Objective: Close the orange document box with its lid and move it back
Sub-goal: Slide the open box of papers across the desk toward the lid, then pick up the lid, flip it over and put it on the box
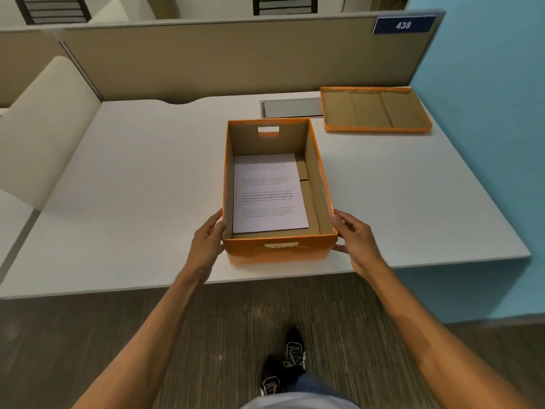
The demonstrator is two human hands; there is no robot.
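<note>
The orange document box [277, 250] stands open on the white desk [132, 178], near its front edge. A printed white sheet [268, 193] lies flat on its bottom. My left hand [208, 242] presses against the box's left wall at the near corner. My right hand [355, 239] holds the right wall at the near corner. The orange lid [374, 109] lies upside down at the back right of the desk, apart from the box, its brown inside facing up.
A grey cable flap [290, 107] is set into the desk between the box and the lid. A beige partition [206, 60] runs along the back, with a blue "438" sign [402, 25]. A blue wall [486, 143] stands on the right. A cream side panel [44, 128] bounds the left.
</note>
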